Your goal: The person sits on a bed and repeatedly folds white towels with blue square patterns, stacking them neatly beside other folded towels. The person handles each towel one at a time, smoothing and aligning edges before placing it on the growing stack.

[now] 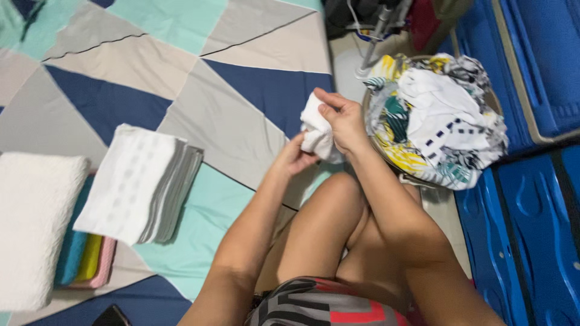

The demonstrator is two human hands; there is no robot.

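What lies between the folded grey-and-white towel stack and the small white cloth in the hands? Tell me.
In the head view, only bare bedspread lies between the folded towel stack and the small white cloth, held by the left hand and right hand.

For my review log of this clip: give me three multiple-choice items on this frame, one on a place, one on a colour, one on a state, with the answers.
1. Where does the folded grey-and-white stack lie?
A. on the patterned bedspread
B. in the basket
C. on the person's knee

2. What colour is the small cloth in the hands?
A. red
B. white
C. black

3. How is that cloth held?
A. by the left hand alone
B. by no hand
C. by both hands

Answers: 1 A, the stack rests flat on the spread, beside a white towel. 2 B, it shows plain white. 3 C, the left hand grips it from below and the right hand from above, next to the laundry basket.
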